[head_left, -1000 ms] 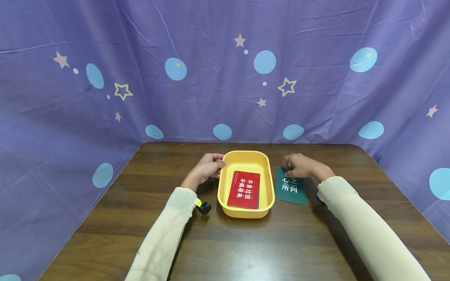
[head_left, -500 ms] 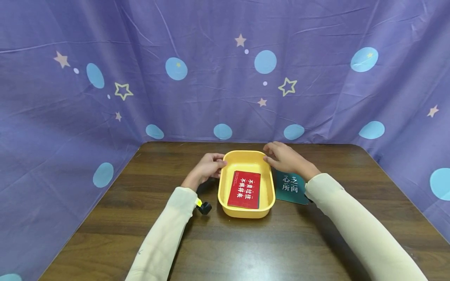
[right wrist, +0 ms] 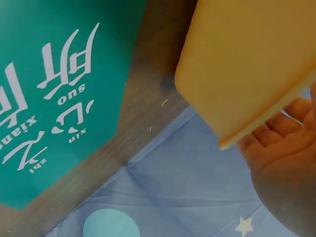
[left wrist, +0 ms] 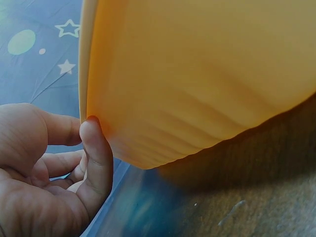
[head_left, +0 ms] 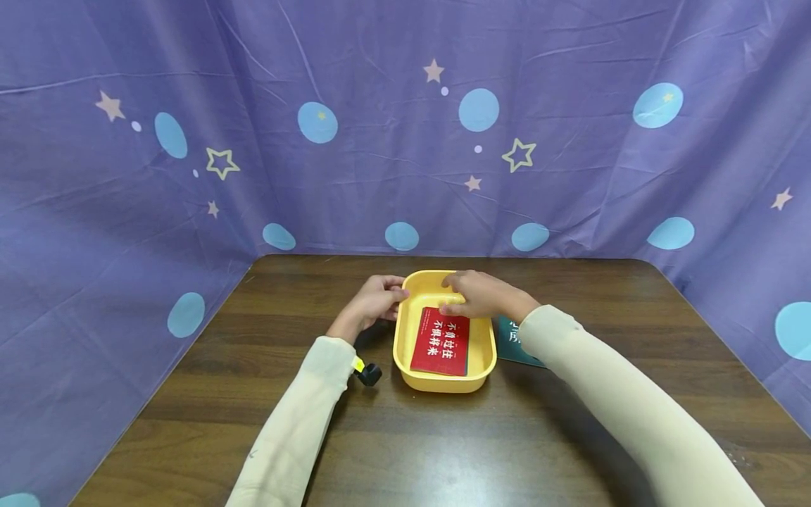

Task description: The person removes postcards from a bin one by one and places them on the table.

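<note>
My left hand [head_left: 375, 299] pinches the left rim of a yellow plastic bin [head_left: 410, 384] between thumb and finger; the left wrist view shows this grip on the rim [left wrist: 85, 64]. Inside the bin lies a red card [head_left: 437, 352] with white Chinese characters, a dark edge peeking out beneath it. Reaching over the bin's right rim, my right hand [head_left: 484, 294] has its thumb and fingers spread apart above the far end of the red card, holding nothing visible. To the bin's right a green card [head_left: 514, 346] with white characters lies on the table, partly covered by my right sleeve.
The brown wooden table [head_left: 405, 451] stretches around the bin. Behind its far edge hangs a purple curtain [head_left: 393, 197] printed with stars and blue ovals. A small black camera [head_left: 368, 375] is strapped at my left wrist.
My right hand has left the green card, risen over the bin's right rim and moved left to above the red card. The left hand stays on the rim and the bin has not moved.
</note>
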Tool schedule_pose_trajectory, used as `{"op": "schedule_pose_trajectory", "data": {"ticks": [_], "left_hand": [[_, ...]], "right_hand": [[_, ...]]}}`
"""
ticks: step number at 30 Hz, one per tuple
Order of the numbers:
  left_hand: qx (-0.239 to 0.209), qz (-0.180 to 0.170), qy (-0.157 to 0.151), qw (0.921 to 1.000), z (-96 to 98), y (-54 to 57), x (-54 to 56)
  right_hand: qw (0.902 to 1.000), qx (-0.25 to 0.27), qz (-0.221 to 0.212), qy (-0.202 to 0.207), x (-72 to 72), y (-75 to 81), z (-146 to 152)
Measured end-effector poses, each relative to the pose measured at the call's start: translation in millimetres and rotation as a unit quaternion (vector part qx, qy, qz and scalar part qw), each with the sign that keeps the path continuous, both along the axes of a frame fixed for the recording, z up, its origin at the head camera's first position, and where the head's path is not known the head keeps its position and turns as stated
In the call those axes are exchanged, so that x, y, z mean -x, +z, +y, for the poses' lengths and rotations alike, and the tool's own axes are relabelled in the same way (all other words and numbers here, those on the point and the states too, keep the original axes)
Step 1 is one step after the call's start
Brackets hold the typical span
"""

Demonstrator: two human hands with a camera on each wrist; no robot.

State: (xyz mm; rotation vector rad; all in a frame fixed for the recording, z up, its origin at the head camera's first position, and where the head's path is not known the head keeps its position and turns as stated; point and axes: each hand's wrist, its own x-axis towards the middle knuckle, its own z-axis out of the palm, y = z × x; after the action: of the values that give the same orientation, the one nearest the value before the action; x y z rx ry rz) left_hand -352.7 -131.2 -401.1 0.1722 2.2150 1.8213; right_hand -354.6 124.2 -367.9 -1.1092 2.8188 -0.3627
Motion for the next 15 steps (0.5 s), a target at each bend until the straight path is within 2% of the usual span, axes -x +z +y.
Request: {"op": "schedule_pose_trajectory", "data": {"ticks": [4,8,15], "left_hand": [[0.001,-0.002,0.004,1.0,0.0,-0.2,0.3],[0.001,-0.001,0.001,1.0,0.7,0.3,-0.6],[-0.005,-0.002,0.0,1.0,0.0,0.3,-0.9]], "right_hand": [[0.999,-0.039,-0.019,0.012,1.8,-3.5,-8.3],[0.997,-0.073,-0.018,0.019,2.4,-9.5,-14.7],[0.9902,-0.136,-0.032,0.001,-2.4,-12.8,-24.3]]}}
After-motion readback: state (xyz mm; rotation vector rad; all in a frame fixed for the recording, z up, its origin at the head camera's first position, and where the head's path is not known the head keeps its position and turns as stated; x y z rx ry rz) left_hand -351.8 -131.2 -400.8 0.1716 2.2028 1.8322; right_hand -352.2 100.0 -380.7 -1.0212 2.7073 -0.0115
